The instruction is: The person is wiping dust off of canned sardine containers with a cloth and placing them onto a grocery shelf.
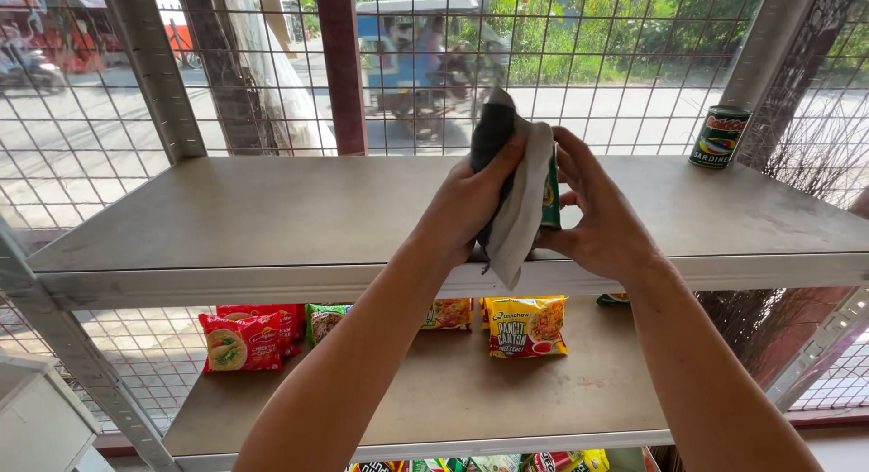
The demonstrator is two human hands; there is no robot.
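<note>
A small green can (549, 199) is held above the front part of the top shelf (272, 209), mostly wrapped in a grey-and-white cloth (518, 200). The left hand (471, 200) presses the cloth around the can, its fingers (507, 155) curled shut over the fabric. The right hand (602, 214) grips the can from the other side, fingers closed on its bare green edge. Judging by this, the wiping of the can is under way and not finished; only a narrow strip of the can shows uncovered.

Another can (719, 137), dark with a bright label, stands upright on the same shelf, well to the right of the held can, near the back corner by the wire mesh (634, 65). The rest of that shelf is bare metal, with wide room to the left of the held can and some to the right. The shelf's front lip runs just below the hands. On the lower shelf (453, 390), below the held can, lie noodle packets (528, 326), red, green and yellow.
</note>
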